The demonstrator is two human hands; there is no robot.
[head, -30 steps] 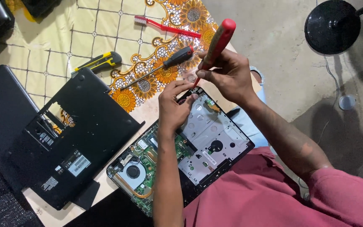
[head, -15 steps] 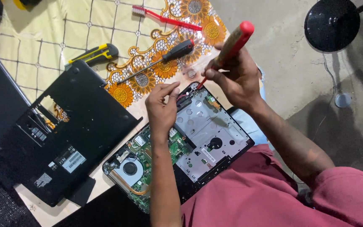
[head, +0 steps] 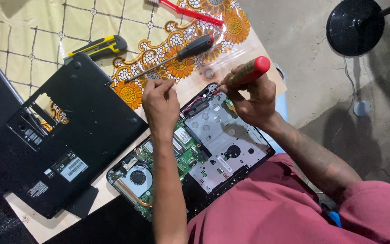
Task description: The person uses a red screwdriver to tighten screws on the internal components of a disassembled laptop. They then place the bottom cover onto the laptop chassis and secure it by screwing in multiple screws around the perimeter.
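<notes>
With its cover off, the laptop (head: 213, 144) shows green board and fan.

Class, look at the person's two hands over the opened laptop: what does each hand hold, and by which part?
The right hand grips a red-handled screwdriver by its handle. The left hand has fingertips pinched together; whether they hold anything cannot be told.

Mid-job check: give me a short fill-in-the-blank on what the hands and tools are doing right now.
1. The right hand grips a screwdriver with a ____ handle.
2. The opened laptop's circular cooling fan lies beside the ____ forearm.
3. The black-handled screwdriver lies on the ____-patterned tablecloth.
4. The removed black plastic laptop base cover lies beside the ____ hand.

Missing: red; left; sunflower; left
</notes>
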